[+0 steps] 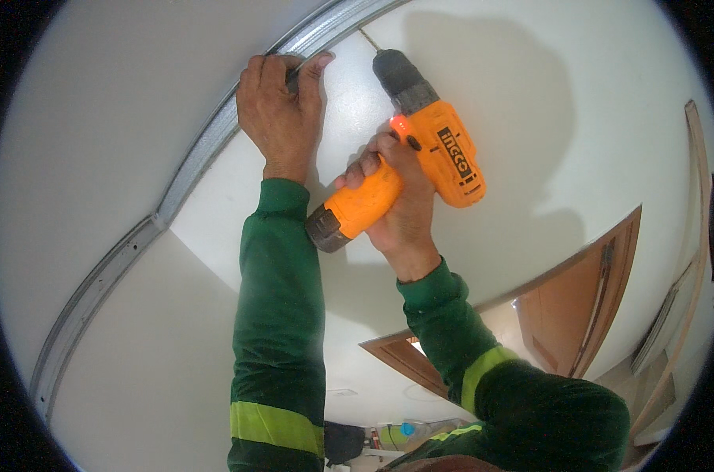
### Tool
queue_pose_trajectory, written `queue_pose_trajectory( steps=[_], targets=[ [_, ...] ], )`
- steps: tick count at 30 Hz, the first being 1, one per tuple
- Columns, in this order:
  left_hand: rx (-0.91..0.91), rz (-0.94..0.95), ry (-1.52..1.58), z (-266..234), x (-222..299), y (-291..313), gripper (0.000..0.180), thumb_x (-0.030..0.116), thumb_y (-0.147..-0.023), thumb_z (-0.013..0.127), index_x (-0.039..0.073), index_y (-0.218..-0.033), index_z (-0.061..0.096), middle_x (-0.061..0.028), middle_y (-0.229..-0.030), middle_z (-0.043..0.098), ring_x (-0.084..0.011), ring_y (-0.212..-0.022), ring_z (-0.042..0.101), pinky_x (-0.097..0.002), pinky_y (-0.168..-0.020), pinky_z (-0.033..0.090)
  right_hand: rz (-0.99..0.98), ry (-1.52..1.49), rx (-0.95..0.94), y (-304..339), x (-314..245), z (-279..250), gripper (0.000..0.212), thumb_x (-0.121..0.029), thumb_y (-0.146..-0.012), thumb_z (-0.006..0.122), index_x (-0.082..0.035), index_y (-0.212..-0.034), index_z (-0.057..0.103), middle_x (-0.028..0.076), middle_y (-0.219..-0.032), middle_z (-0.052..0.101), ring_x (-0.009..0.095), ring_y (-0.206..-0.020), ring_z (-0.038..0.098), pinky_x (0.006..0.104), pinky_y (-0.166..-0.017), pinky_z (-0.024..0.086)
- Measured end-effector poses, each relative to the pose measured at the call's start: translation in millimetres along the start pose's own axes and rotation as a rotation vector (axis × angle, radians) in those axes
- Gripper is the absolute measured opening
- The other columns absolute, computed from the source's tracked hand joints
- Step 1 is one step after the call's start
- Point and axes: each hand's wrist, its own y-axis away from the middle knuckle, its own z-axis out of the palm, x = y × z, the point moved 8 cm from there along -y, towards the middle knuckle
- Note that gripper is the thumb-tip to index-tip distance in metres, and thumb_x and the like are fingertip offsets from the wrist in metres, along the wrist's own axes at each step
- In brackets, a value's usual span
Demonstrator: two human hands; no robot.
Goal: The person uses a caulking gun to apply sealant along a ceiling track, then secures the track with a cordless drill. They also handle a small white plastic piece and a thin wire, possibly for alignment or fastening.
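Note:
My right hand [405, 206] is wrapped round the grip of an orange and black cordless drill [443, 130]. A small red light glows near its trigger. The drill tilts up and to the left, and its thin bit [369, 39] reaches the lower edge of a silver metal wall track [202, 153]. I cannot tell whether the tip has gone into the metal. To the left of the bit, my left hand [281, 114] pinches the track's edge, with the thumb on the near side. Its other fingertips are partly hidden behind the track.
The track runs along the top of the white wall [522, 102] and bends at a corner on the left. Below right stands a doorway with a brown wooden door [566, 307]. Long boards [697, 181] lean at the far right. Assorted items, including a dark bag [344, 443], lie at the bottom.

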Motion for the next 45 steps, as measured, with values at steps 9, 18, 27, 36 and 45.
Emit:
queue_pose_trajectory(
  steps=[9, 18, 27, 36, 45],
  targets=[
    [0.046, 0.093, -0.006, 1.4, -1.5, 2.2, 0.041, 0.046, -0.091, 0.081, 0.007, -0.083, 0.067, -0.0061, -0.083, 0.061, -0.0232, -0.076, 0.061, -0.0378, -0.066, 0.048, -0.004, -0.037, -0.031, -0.8, 1.8, 1.0, 0.014, -0.017, -0.101, 0.067, -0.014, -0.111, 0.057, 0.001, -0.079, 0.059, 0.021, -0.071, 0.063, 0.0461, -0.075, 0.057],
    [-0.003, 0.013, 0.014, 1.6, -2.7, 1.6, 0.037, 0.040, -0.089, 0.083, 0.006, -0.085, 0.070, -0.0075, -0.085, 0.063, -0.0266, -0.076, 0.063, -0.0402, -0.069, 0.051, 0.023, -0.024, -0.008, -0.4, 0.8, -1.8, 0.013, -0.018, -0.100, 0.067, -0.014, -0.108, 0.058, 0.001, -0.079, 0.059, 0.020, -0.071, 0.063, 0.0438, -0.073, 0.058],
    [0.011, 0.039, -0.010, 1.4, -2.9, 1.9, 0.038, 0.040, -0.088, 0.083, 0.005, -0.086, 0.069, -0.0095, -0.085, 0.063, -0.0287, -0.077, 0.064, -0.0430, -0.070, 0.051, 0.033, -0.067, -0.054, 0.7, 1.2, 2.7, 0.016, -0.019, -0.100, 0.070, -0.014, -0.110, 0.058, 0.001, -0.080, 0.059, 0.020, -0.071, 0.063, 0.0447, -0.075, 0.058],
    [0.009, 0.044, -0.022, 0.1, 1.5, 2.4, 0.036, 0.041, -0.090, 0.082, 0.008, -0.085, 0.068, -0.0067, -0.085, 0.062, -0.0251, -0.077, 0.060, -0.0397, -0.068, 0.049, 0.038, -0.068, -0.025, 2.7, 0.8, 4.4, 0.013, -0.021, -0.099, 0.066, -0.013, -0.104, 0.058, 0.001, -0.077, 0.056, 0.018, -0.071, 0.062, 0.0419, -0.074, 0.056],
    [0.029, 0.042, 0.001, 1.4, -2.6, 2.1, 0.037, 0.039, -0.089, 0.083, 0.006, -0.085, 0.068, -0.0090, -0.084, 0.062, -0.0286, -0.077, 0.062, -0.0422, -0.069, 0.051, -0.001, -0.073, -0.034, -0.1, 2.9, 0.7, 0.016, -0.018, -0.098, 0.071, -0.014, -0.109, 0.059, 0.002, -0.081, 0.059, 0.022, -0.071, 0.064, 0.0446, -0.074, 0.057]
  ],
)
